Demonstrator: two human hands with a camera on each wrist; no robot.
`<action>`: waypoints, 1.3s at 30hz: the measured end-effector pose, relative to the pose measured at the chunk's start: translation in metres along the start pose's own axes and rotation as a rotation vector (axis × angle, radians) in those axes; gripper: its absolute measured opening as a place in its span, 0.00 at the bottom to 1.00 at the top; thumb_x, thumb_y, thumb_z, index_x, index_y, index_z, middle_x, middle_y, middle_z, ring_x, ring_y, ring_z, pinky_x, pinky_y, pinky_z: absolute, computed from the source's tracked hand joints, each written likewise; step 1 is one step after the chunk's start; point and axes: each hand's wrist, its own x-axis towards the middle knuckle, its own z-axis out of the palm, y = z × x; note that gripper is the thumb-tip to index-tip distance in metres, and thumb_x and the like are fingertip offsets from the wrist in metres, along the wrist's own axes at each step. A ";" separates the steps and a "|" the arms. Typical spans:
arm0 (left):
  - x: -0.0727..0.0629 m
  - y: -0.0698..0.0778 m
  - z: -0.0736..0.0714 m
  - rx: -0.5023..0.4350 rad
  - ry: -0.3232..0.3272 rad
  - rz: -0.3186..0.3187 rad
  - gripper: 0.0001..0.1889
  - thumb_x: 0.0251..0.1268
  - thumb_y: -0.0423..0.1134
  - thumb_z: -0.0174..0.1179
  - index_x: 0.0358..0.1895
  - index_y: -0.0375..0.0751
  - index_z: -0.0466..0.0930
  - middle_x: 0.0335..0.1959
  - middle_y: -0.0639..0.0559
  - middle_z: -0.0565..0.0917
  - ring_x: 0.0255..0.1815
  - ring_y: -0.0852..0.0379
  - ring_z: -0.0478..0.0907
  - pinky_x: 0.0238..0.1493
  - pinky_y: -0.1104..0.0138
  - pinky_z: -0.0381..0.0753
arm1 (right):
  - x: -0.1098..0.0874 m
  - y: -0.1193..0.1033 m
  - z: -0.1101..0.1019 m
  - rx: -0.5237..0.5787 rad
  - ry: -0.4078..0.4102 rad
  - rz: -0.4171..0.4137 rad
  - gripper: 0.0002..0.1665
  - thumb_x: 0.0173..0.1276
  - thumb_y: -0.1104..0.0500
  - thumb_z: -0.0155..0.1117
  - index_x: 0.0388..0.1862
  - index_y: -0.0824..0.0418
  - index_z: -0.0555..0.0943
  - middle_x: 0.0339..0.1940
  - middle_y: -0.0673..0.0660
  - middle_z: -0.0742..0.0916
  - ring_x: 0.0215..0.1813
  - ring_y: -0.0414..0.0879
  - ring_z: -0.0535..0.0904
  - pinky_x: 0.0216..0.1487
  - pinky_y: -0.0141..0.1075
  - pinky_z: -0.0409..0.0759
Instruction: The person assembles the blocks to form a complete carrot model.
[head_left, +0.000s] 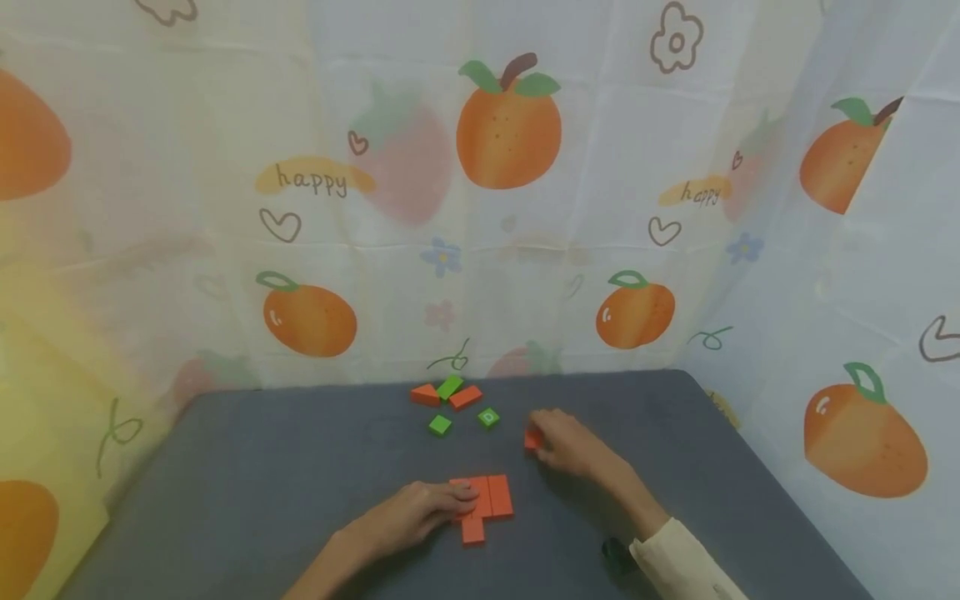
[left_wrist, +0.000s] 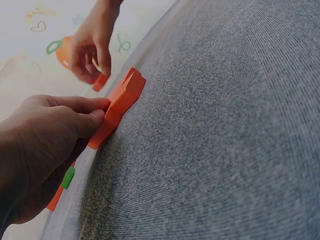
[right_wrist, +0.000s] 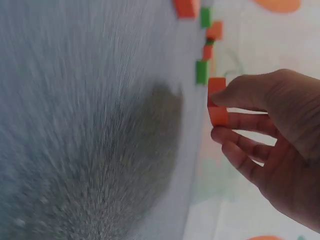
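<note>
- Right hand [head_left: 570, 446] is nearly closed at the tips of thumb and index finger, which pinch a small orange block [right_wrist: 217, 97]; its other fingers are loosely bent, clear of the block
- Only the right wrist view shows that pinch plainly: the thumb lies across one face of the block, the index finger meets it from the other side; from the head, the fingers cover much of it
- Left hand [head_left: 420, 512] has thumb and index finger close together, holding the edge of the orange group [head_left: 501, 496]; its remaining fingers are mostly hidden in the left wrist view
- The left wrist view gives the group's thickness, its side wall at the fingertips, while the head view gives its outline: upright pieces side by side, with one smaller piece jutting toward the person
- The small orange block sits at the right hand's fingertips, on their left side from the head; the group lies on the table [head_left: 300, 450], nearer the person and to the left of that hand
- Just left of the right hand is a green block [head_left: 489, 417] marked with a letter, readable only from the head; farther left, two more green pieces [head_left: 440, 426] and two orange wedges [head_left: 467, 398] lie near it
</note>
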 end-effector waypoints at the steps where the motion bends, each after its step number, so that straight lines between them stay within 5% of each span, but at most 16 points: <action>1: 0.000 0.000 0.000 0.001 0.002 -0.002 0.18 0.77 0.34 0.59 0.65 0.45 0.84 0.67 0.53 0.84 0.72 0.54 0.79 0.69 0.59 0.82 | -0.003 -0.005 -0.003 0.014 -0.012 -0.023 0.13 0.65 0.65 0.74 0.46 0.60 0.80 0.39 0.53 0.85 0.41 0.46 0.80 0.44 0.44 0.82; 7: 0.000 -0.004 0.002 0.026 0.028 0.042 0.17 0.79 0.36 0.58 0.65 0.44 0.84 0.67 0.52 0.85 0.71 0.53 0.80 0.68 0.58 0.83 | -0.022 -0.037 -0.015 0.139 -0.140 -0.162 0.10 0.70 0.61 0.73 0.47 0.56 0.82 0.42 0.50 0.87 0.45 0.41 0.82 0.48 0.35 0.84; 13: -0.003 -0.016 0.006 0.030 0.050 0.134 0.18 0.82 0.41 0.55 0.68 0.44 0.82 0.67 0.50 0.84 0.71 0.55 0.81 0.66 0.61 0.85 | -0.036 -0.063 0.000 0.155 -0.233 -0.246 0.07 0.72 0.58 0.71 0.45 0.52 0.82 0.41 0.45 0.84 0.43 0.31 0.75 0.46 0.26 0.80; 19: -0.003 -0.003 0.001 0.014 0.059 0.102 0.17 0.80 0.37 0.57 0.66 0.42 0.83 0.66 0.49 0.85 0.71 0.52 0.80 0.67 0.58 0.84 | -0.043 -0.077 0.020 0.039 -0.152 -0.356 0.11 0.70 0.57 0.74 0.46 0.53 0.80 0.40 0.45 0.81 0.39 0.30 0.70 0.42 0.23 0.74; 27: -0.001 0.000 -0.001 0.017 0.032 0.038 0.17 0.79 0.36 0.58 0.66 0.44 0.83 0.67 0.54 0.84 0.72 0.55 0.79 0.69 0.60 0.83 | -0.036 -0.077 0.021 0.020 -0.158 -0.249 0.20 0.65 0.47 0.78 0.49 0.50 0.78 0.43 0.44 0.78 0.40 0.31 0.68 0.41 0.26 0.70; 31: 0.000 -0.002 0.000 0.008 0.024 0.028 0.18 0.80 0.37 0.57 0.66 0.45 0.83 0.68 0.55 0.83 0.72 0.55 0.79 0.69 0.59 0.82 | -0.032 -0.073 0.020 0.026 -0.204 -0.147 0.34 0.64 0.39 0.76 0.63 0.51 0.76 0.59 0.49 0.79 0.55 0.40 0.76 0.56 0.39 0.81; 34: -0.001 -0.004 0.000 0.012 0.030 0.037 0.17 0.79 0.36 0.58 0.66 0.44 0.84 0.67 0.54 0.84 0.72 0.54 0.79 0.69 0.58 0.82 | -0.033 -0.070 0.022 0.061 -0.238 -0.096 0.43 0.65 0.36 0.73 0.73 0.54 0.73 0.73 0.58 0.76 0.71 0.53 0.75 0.69 0.53 0.79; 39: -0.001 -0.006 0.002 0.019 0.025 0.038 0.17 0.79 0.36 0.58 0.66 0.44 0.83 0.68 0.53 0.84 0.72 0.54 0.79 0.69 0.59 0.82 | -0.036 -0.068 0.026 0.148 -0.259 -0.088 0.42 0.69 0.38 0.71 0.74 0.57 0.73 0.75 0.60 0.75 0.72 0.54 0.75 0.69 0.49 0.81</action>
